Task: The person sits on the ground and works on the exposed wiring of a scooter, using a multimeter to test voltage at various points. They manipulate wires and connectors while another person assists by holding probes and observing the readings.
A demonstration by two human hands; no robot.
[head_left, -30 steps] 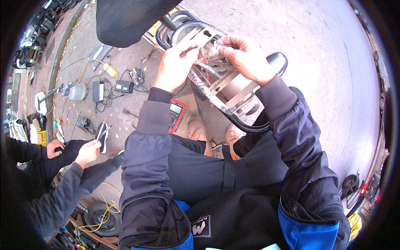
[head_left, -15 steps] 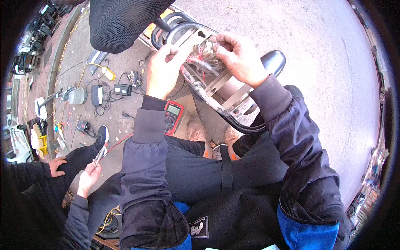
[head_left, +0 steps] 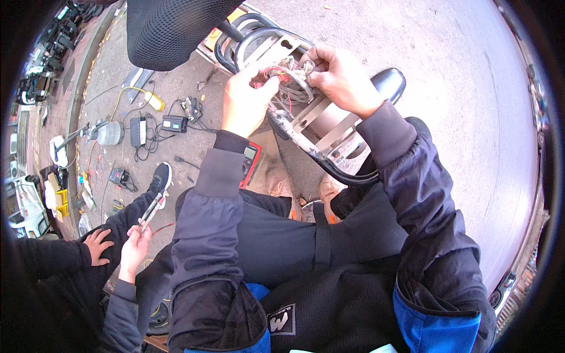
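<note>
1. Wire bundle [head_left: 289,82], red and grey strands, sits on top of the metal frame [head_left: 321,126], near the frame's upper end, between both hands.
2. Left hand [head_left: 247,100]: thumb and fingers pinched together on the red wires at the bundle's left side. Forearm in dark sleeve comes up from the lower edge.
3. Right hand [head_left: 341,76]: fingers curled and clamped on the bundle's right side, knuckles up, thumb pressed against the strands.
4. Frame is tilted, grey brackets and plate, ringed by black curved tubing [head_left: 250,41]. Black rounded seat-like part [head_left: 388,82] sits just beside the right wrist.
5. Red multimeter [head_left: 250,165] lies on the pavement just below the left forearm, partly hidden by the sleeve.
6. Pavement [head_left: 447,88] carries everything. Near its left edge: black adapter boxes [head_left: 156,126] with tangled cables, a yellow item [head_left: 154,101], a white bottle-like thing [head_left: 109,132].
7. Second person at the lower left: one hand [head_left: 136,247] holds pliers [head_left: 152,209], the other hand [head_left: 97,244] rests just beside it. Their black shoe [head_left: 160,176] is planted on the pavement.
8. Dark mesh object [head_left: 173,29] hangs over the top edge, above the tubing; can't tell what it is.
</note>
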